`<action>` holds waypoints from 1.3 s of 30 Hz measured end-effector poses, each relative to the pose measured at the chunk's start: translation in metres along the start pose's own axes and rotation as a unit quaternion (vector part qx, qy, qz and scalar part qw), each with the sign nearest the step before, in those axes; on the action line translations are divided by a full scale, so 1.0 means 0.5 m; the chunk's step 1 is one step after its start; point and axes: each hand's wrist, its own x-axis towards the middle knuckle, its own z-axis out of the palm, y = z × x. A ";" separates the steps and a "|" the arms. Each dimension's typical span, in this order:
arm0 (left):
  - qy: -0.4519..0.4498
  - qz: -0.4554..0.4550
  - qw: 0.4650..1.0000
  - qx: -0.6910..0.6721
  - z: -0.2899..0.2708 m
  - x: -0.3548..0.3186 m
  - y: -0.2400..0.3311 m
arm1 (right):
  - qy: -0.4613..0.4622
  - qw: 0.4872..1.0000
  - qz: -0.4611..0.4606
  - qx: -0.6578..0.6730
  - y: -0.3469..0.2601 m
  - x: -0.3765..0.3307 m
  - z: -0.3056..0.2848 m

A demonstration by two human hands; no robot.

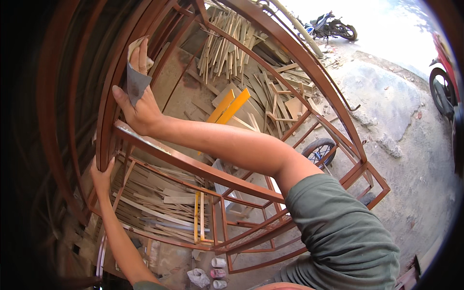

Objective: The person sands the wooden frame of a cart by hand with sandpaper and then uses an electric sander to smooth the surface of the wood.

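Observation:
A large reddish-brown frame of welded bars (208,171) fills the middle of the head view. My right hand (145,113) reaches across to its left upright (107,116). A folded grey sheet that looks like sandpaper (138,83) wraps over the fingers, held against or close to the upright, with the thumb to the left. Bare pale metal (137,135) shows along the crossbar's end below this hand. Lower down, my left hand (102,178) has its fingers wrapped round the bottom of the same upright.
Wood strips (227,43) and more slats (169,208) lie in heaps beyond and below the bars. Yellow boards (232,108) lean among them. A spoked wheel (319,152) stands by the frame's right side. Several small containers (218,273) sit near my body. Motorbikes (328,26) stand outside.

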 end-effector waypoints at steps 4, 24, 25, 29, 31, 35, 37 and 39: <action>0.005 0.001 1.000 0.012 -0.004 0.005 0.012 | 0.095 0.995 -0.027 0.022 0.004 0.091 -0.011; 0.021 0.011 0.999 0.030 0.008 0.011 0.034 | 0.312 0.942 0.020 0.118 0.003 0.164 0.071; 0.022 0.008 0.999 0.029 0.011 0.006 0.026 | 0.319 0.941 0.016 0.108 -0.001 0.149 0.068; 0.026 0.001 0.999 0.039 0.007 -0.008 0.017 | 0.277 0.946 0.108 0.131 -0.002 0.175 0.024; 0.026 0.002 0.999 0.042 0.008 -0.001 0.024 | 0.313 0.938 0.109 0.105 0.009 0.243 0.008; 0.027 0.003 0.999 0.030 0.021 -0.001 0.026 | 0.227 0.965 0.050 0.121 -0.008 0.054 0.103; 0.028 -0.004 0.999 0.036 0.017 -0.018 0.020 | 0.199 0.966 0.108 0.127 -0.009 0.064 0.057; 0.033 -0.004 0.998 0.047 0.005 -0.010 0.022 | 0.252 0.953 0.097 0.139 -0.001 0.166 0.027</action>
